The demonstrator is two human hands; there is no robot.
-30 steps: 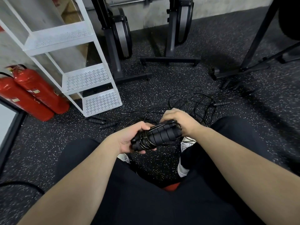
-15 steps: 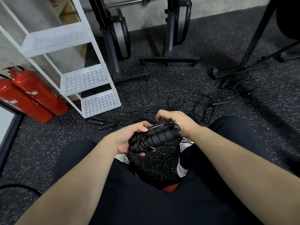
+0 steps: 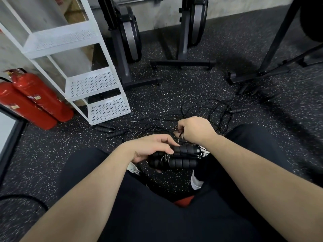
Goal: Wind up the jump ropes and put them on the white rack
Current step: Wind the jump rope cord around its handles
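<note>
Speckled black rubber floor [image 3: 174,95] — left hand [image 3: 150,147] grips black foam-handled jump rope bundle [image 3: 176,158]; right hand [image 3: 195,131] pinches its thin cord; white perforated metal rack [image 3: 97,84] shelves bare.

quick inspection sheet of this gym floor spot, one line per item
surface: dark speckled rubber floor
job's things: wound jump rope bundle held over the lap; white rack ahead on the left, nothing seen on the visible shelves
clutter: loose jump ropes tangled on the floor, spare handles near the rack's foot
grippers: left hand grips the bundle; right hand pinches a strand of cord above it
cables: black cable on the floor at far left
surroundings: two red fire extinguishers beside the rack, black equipment stands behind
</note>
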